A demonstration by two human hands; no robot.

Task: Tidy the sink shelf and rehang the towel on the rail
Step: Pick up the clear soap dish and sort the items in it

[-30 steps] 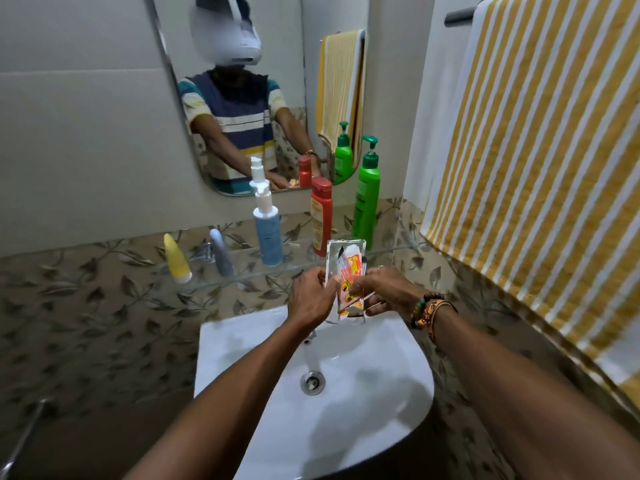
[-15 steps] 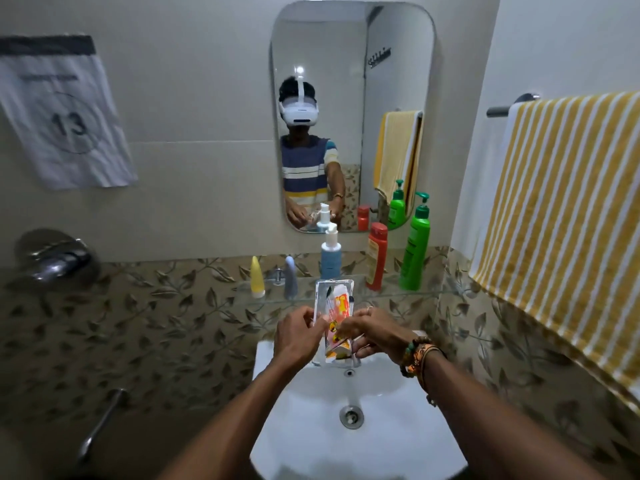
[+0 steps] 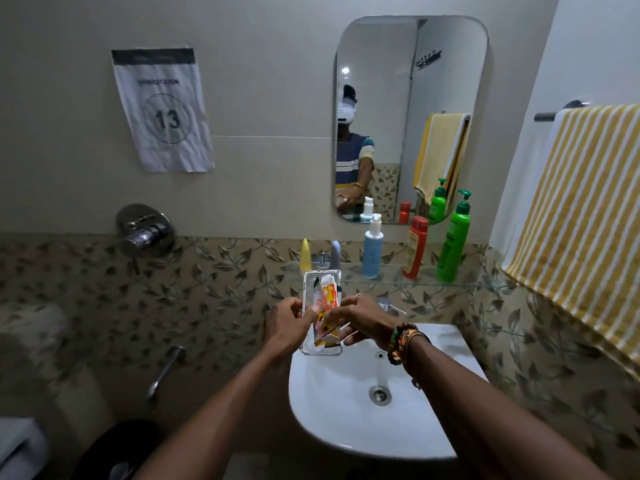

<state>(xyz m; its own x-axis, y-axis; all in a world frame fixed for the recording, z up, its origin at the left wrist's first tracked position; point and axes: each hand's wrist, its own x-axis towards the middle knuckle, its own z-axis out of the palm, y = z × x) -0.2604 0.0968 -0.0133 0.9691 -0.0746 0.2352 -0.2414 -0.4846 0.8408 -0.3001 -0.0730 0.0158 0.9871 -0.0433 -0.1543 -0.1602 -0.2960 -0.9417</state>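
Observation:
Both hands hold a clear plastic box [image 3: 321, 285] with orange and white packets inside, upright above the white sink [image 3: 349, 407]. My left hand [image 3: 285, 322] grips its left side, my right hand [image 3: 360, 320] its right side and front. Behind it runs the glass shelf [image 3: 391, 280] carrying a yellow tube [image 3: 305, 254], a grey tube [image 3: 335, 254], a blue pump bottle [image 3: 372, 249], a red bottle [image 3: 414, 247] and a green pump bottle [image 3: 453, 240]. A yellow-and-white striped towel [image 3: 581, 216] hangs over the rail [image 3: 547, 115] on the right wall.
A mirror [image 3: 408, 98] hangs above the shelf. A paper sheet marked 13 [image 3: 162, 110] is stuck to the wall at left, above a chrome wall valve [image 3: 143, 233]. A spray handle [image 3: 166, 370] hangs lower left. A tap [image 3: 384, 303] sits behind my right hand.
The view has pulled back and swung left, bringing the paper sheet and valve into sight. Both hands keep hold of the clear box above the sink.

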